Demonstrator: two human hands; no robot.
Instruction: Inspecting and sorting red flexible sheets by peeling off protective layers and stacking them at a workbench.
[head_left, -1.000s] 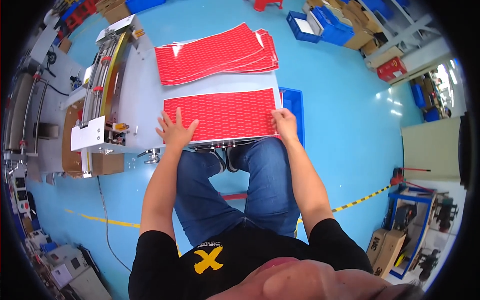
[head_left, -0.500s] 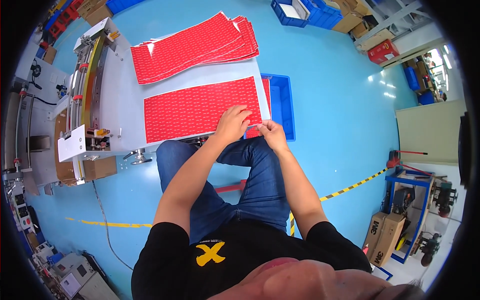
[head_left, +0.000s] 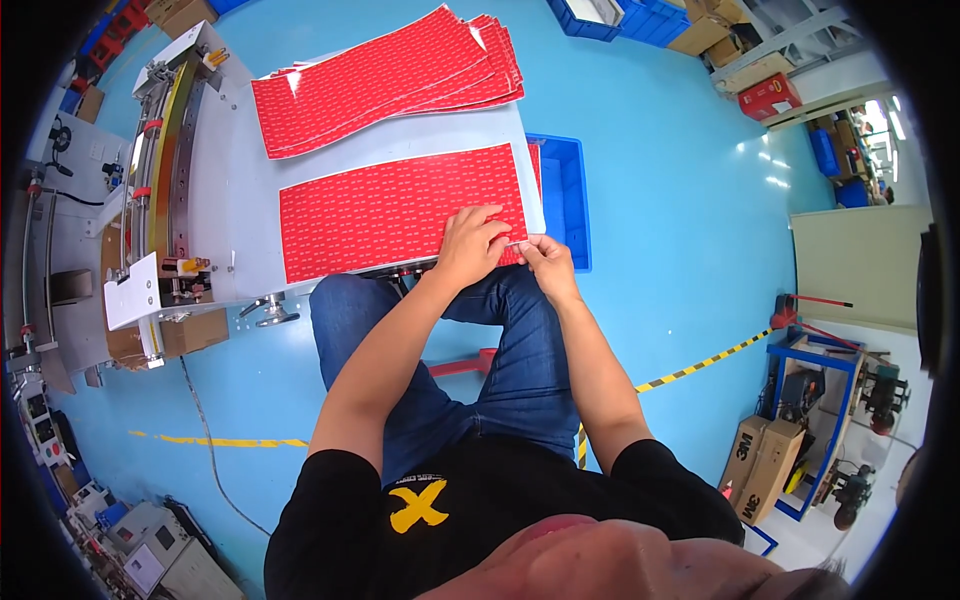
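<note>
A red printed sheet (head_left: 390,215) with a pale border lies flat along the near side of the white work table (head_left: 225,215). My left hand (head_left: 472,243) rests on its right part, fingers spread with the palm down. At the sheet's near right corner my right hand (head_left: 549,266) pinches the edge between thumb and fingertips. Just what sits in that pinch is small and partly covered by the fingers. Beyond the sheet is a loose, fanned stack of similar red sheets (head_left: 370,80), their right ends curling a little.
A machine with rollers and a yellow bar (head_left: 175,160) stands at the table's left end. Right of the table, a blue bin (head_left: 568,200) holds red sheets. A hand knob (head_left: 276,312) juts from under the near edge. Cardboard boxes (head_left: 765,470) stand at the lower right.
The view has shifted slightly, so the table and sheets sit a little higher and further left. Both hands keep nearly the same places at the sheet's right end.
</note>
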